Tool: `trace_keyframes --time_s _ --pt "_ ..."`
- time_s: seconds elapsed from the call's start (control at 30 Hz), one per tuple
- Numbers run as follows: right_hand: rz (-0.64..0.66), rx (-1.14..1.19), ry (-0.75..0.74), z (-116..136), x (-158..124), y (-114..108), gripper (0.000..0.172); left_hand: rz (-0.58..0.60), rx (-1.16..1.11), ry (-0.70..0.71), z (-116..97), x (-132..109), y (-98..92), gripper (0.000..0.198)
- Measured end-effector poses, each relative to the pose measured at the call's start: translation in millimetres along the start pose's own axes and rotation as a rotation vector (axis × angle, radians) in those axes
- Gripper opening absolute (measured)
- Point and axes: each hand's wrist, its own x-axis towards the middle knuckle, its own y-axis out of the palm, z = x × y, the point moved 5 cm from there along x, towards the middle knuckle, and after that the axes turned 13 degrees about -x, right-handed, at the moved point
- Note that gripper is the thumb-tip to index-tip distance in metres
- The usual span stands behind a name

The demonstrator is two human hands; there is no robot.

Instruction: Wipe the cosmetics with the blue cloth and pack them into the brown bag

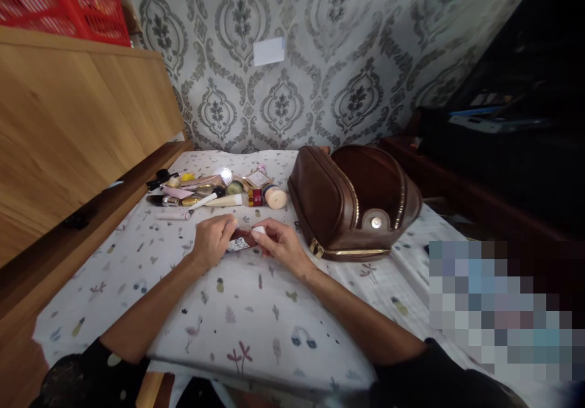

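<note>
Both my hands meet over the middle of the table on a small dark red tube [241,241] with a white cap. My left hand [212,239] is closed around the tube's body. My right hand [281,245] pinches the white cap end between its fingers. The tube lies just above the patterned white tablecloth [237,316]. A pile of cosmetics [219,190], with tubes, brushes, small jars and a round compact, lies beyond my hands. A brown leather toiletry bag [354,204] with gold zips stands to the right of my right hand, its top unzipped.
A wooden cabinet [68,128] runs along the left of the table, with a red crate [64,3] on top. Patterned wallpaper is behind. Dark furniture [503,152] stands at the right. A loose pink pencil [173,216] lies left of my hands.
</note>
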Motion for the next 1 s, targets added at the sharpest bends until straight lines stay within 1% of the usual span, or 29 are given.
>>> trace_keyframes --time_s 0.1,0.23,0.3,0.33,0.37,0.4,0.47,0.53,0.57,0.6,0.67,0.77,0.9,1.0 --pt "-0.006 -0.007 -0.021 2.0 0.2 -3.6 0.042 -0.091 -0.178 -0.129 8.4 1.7 -4.1 0.052" --pt "-0.027 -0.014 -0.074 2.2 1.9 -11.0 0.04 -0.217 -0.428 -0.383 27.9 1.1 -7.4 0.06" --pt "-0.035 -0.056 -0.132 4.2 2.2 -14.0 0.036 -0.247 -0.499 -0.452 34.1 1.2 -8.4 0.063" --pt "-0.031 -0.076 -0.16 5.5 2.2 -14.8 0.034 -0.237 -0.511 -0.455 34.9 1.9 -8.4 0.063" --pt "-0.021 -0.088 -0.186 6.7 2.1 -14.9 0.032 -0.202 -0.513 -0.436 33.8 3.0 -7.5 0.064" --pt "-0.011 -0.091 -0.207 7.7 1.9 -14.9 0.031 -0.134 -0.512 -0.4 31.0 4.5 -5.0 0.063" --pt "0.004 -0.085 -0.221 7.9 1.9 -14.3 0.029 0.071 -0.513 -0.313 22.1 6.0 4.5 0.057" --pt "0.003 -0.053 -0.204 5.8 2.4 -13.9 0.028 0.264 -0.516 -0.263 14.0 4.3 15.2 0.05" --pt "0.001 -0.024 -0.188 4.1 2.7 -13.5 0.029 0.318 -0.512 -0.259 11.6 3.1 18.9 0.047" --pt "0.002 0.01 -0.169 2.3 3.0 -12.5 0.032 0.335 -0.504 -0.267 10.4 2.4 21.0 0.046" --pt "0.007 0.079 -0.128 -1.1 3.4 -9.5 0.039 0.297 -0.478 -0.288 9.6 2.0 21.7 0.044" --pt "-0.001 0.12 -0.062 -5.0 2.9 -3.5 0.05 0.193 -0.413 -0.303 7.7 2.4 18.5 0.042" --pt "0.08 0.149 0.015 -7.5 1.0 7.4 0.044 0.07 -0.29 -0.319 4.6 1.7 13.5 0.041" --pt "0.123 0.156 0.016 -6.0 0.1 11.3 0.045 0.019 -0.257 -0.336 5.1 0.1 13.8 0.041"
